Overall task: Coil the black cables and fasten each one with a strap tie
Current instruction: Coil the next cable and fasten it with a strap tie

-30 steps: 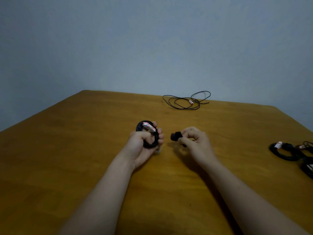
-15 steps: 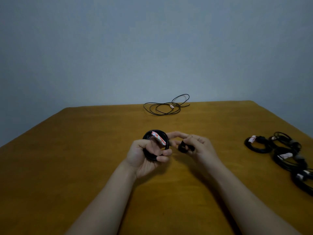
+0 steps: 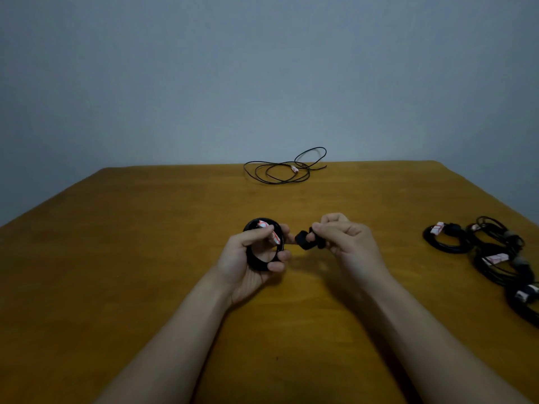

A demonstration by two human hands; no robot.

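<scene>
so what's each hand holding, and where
Left hand grips the coiled black cable around its ring; right hand pinches a small black piece, strap or plug unclear.

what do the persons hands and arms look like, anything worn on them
Both are bare. The left hand and right hand have no gloves, and no ring shows on the fingers in view. The forearms are uncovered down to the bottom edge of the picture: no sleeve, watch or wristband is visible. The light is dim, so finer marks cannot be made out.

Plain room: wooden table (image 3: 140,258), grey wall (image 3: 262,68).
</scene>
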